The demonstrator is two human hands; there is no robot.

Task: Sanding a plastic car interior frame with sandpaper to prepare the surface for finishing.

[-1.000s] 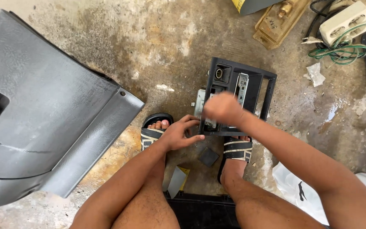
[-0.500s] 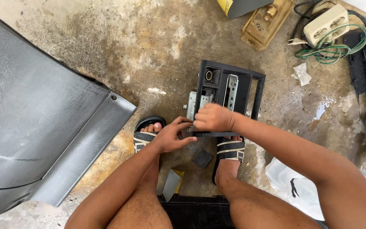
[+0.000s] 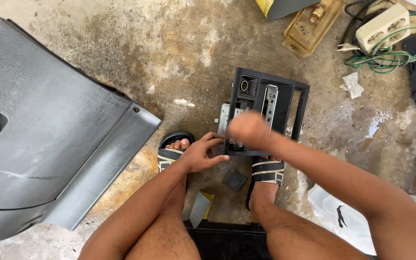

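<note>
Hands grip the black console frame (image 3: 270,108): left (image 3: 202,153) at its edge, right (image 3: 247,129) fisted on top.

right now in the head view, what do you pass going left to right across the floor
large grey panel → left hand → right hand over the black console frame → crumpled scrap → cream socket block with green wires
</note>
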